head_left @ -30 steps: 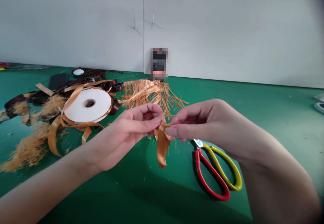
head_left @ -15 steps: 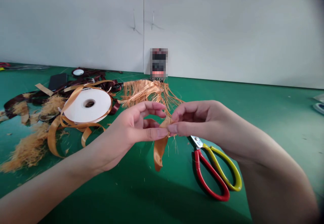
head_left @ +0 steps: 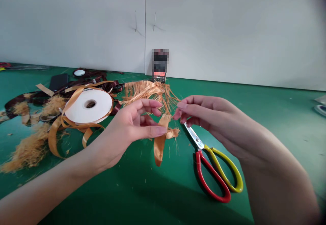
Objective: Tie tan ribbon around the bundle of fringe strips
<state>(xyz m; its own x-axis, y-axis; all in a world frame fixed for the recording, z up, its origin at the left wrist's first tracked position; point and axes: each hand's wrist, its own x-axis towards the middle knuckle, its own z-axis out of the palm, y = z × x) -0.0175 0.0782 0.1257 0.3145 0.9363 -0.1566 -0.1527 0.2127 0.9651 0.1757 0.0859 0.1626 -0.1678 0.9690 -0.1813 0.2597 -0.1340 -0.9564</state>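
Our left grip (head_left: pixel 161 118) clamps the orange ribbon strip (head_left: pixel 158 150), lower end hanging below the thumb. Our right grip (head_left: pixel 179 111) sits just apart; whether closed, we cannot tell. Scissors (head_left: pixel 199 144) lie below it; green desk (head_left: pixel 277 116) extends rightward, back edge at the wall (head_left: pixel 216 31).

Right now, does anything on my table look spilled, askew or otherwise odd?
Yes, at left: ribbon sprawls around the spool in slack loops instead of lying neatly wound, and a tangled clump of threads lies near it. Tiny stray bits also dot the green table. It looks messy.
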